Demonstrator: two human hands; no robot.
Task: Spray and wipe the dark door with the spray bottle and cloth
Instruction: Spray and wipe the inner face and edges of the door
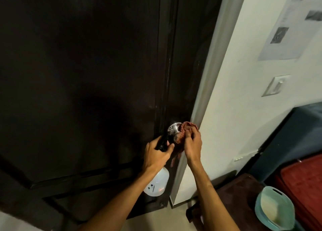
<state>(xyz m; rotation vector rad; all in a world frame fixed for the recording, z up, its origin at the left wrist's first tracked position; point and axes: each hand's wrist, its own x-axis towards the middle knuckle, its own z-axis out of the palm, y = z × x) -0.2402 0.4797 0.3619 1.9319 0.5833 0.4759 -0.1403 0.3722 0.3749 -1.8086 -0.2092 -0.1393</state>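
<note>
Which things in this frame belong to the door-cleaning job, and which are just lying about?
In use: dark door; spray bottle, gripped by the left hand; reddish cloth, held by the right hand at the metal doorknob.
Lying about: teal tub, red case, wall switch, paper sheet on the wall.

Overall light: dim and warm; the dark door [78, 74] swallowed nearly all surface detail.
Brightest area: the pale wall [244, 119] at right was evenly lit.
Shadow: a broad soft shadow lay on the door, left of the knob [174, 128].
Glare: the knob carried a small highlight.
Blur: the papers [285, 25] on the wall were soft, their print unreadable.
Distortion: the door frame [211, 70] leaned and bowed, wide-angle.
</note>
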